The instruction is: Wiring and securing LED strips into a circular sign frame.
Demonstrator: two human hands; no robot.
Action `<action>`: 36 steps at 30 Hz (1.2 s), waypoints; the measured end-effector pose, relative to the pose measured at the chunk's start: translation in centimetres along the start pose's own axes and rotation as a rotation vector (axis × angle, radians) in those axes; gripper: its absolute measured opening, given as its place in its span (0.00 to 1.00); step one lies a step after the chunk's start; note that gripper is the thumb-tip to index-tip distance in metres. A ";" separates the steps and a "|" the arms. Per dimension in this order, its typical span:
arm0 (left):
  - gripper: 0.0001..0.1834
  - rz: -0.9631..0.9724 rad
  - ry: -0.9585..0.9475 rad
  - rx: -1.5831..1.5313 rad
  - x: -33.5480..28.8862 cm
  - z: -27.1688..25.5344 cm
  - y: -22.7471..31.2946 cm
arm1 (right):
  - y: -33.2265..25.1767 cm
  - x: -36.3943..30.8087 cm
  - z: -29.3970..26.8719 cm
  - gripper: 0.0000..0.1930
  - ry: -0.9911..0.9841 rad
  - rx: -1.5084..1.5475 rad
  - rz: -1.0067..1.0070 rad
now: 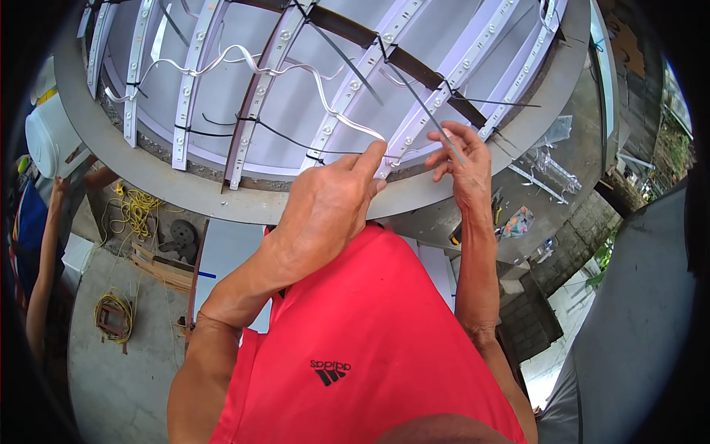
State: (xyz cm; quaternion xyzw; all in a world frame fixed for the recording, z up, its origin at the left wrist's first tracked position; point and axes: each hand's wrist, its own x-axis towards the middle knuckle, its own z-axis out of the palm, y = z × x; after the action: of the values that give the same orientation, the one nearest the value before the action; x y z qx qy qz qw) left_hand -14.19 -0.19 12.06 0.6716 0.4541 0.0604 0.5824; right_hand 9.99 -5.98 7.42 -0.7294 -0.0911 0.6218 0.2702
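A round grey metal frame [244,206] curves around me, with several LED strips [325,129] mounted across its inside. My left hand [325,196] is closed at the frame's near rim, index finger and thumb pinched at the end of a white wire [325,96] that loops over the strips. The fingertips' exact grip is partly hidden. To its right, my right hand [467,159] has its fingers apart and half curled beside a strip. A long black cable tie [418,96] slants down across that hand's palm. More black ties loop around the strips.
At the left, another person's arm [46,251] reaches up near a white container [52,140]. Yellow cord [137,211] and a cord-wound wooden reel [115,317] lie on the floor. Plastic packaging [551,170] and small parts rest on a grey table [488,237] at right.
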 end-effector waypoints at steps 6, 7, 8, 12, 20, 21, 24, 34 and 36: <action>0.24 0.454 0.486 0.266 6.9 2.2 1.5 | -1.8 1.2 -1.3 0.24 0.219 0.123 -0.615; 0.24 0.467 0.487 0.272 8.7 3.3 1.6 | -1.9 1.7 -1.6 0.24 0.178 0.112 -0.651; 0.24 0.490 0.544 0.340 10.5 4.5 1.4 | -2.0 2.3 -1.7 0.24 0.182 0.121 -0.661; 0.24 0.398 0.365 0.624 14.0 5.3 1.7 | -2.2 3.7 -2.8 0.17 -0.086 0.291 -0.648; 0.26 0.237 -0.043 0.726 17.7 4.3 2.3 | 0.8 4.5 -4.9 0.09 -0.094 0.245 -0.629; 0.28 0.205 -0.062 0.743 18.1 4.2 2.3 | 1.2 4.6 -4.9 0.09 -0.097 0.224 -0.561; 0.32 0.096 -0.108 0.764 18.7 4.3 2.7 | 1.4 4.5 -4.7 0.09 -0.067 0.212 -0.480; 0.33 0.065 -0.106 0.761 19.3 4.7 2.2 | -2.8 3.3 -3.4 0.10 -0.123 0.132 -0.629; 0.30 0.089 -0.104 0.751 19.3 4.7 2.0 | -4.0 3.4 -2.6 0.10 -0.124 0.116 -0.644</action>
State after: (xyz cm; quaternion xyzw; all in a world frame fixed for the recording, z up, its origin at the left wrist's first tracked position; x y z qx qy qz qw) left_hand 0.95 9.73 3.67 0.8595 0.3846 -0.1190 0.3148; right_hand 14.03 -1.76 6.72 -0.6071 -0.2977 0.5519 0.4880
